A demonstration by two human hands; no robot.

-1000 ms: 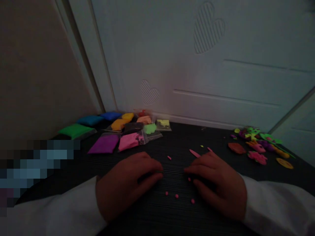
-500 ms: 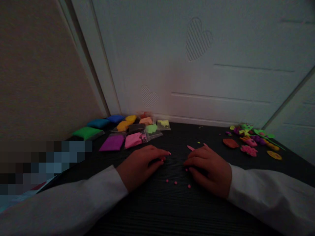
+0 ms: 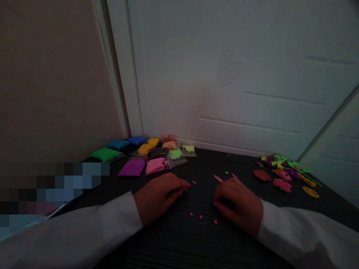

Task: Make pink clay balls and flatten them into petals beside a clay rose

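Observation:
My left hand (image 3: pixel 159 196) is closed, thumb towards fingers, on a small piece of pink clay (image 3: pixel 182 190) that shows between them. Just past its fingertips a short pink clay bit (image 3: pixel 194 182) lies on the dark table. My right hand (image 3: pixel 238 203) rests on the table with thumb and fingers pinched together; what they hold, if anything, is hidden. Two pointed pink clay strips (image 3: pixel 218 179) lie just beyond its knuckles. Between the hands and nearer to me are three small pink clay balls (image 3: pixel 201 217).
Bags of coloured clay, including a purple bag (image 3: pixel 132 167) and a pink bag (image 3: pixel 155 165), lie at the back left. Shaped clay pieces, among them a red leaf-like piece (image 3: pixel 261 175) and a pink ruffled piece (image 3: pixel 282 185), sit at the right. A white panel (image 3: pixel 179 74) rises behind the table.
The pink bit at my left fingertips now lies apart on the table. My right fingers have drawn together, and the pink ball by them is out of sight. The view has tilted up.

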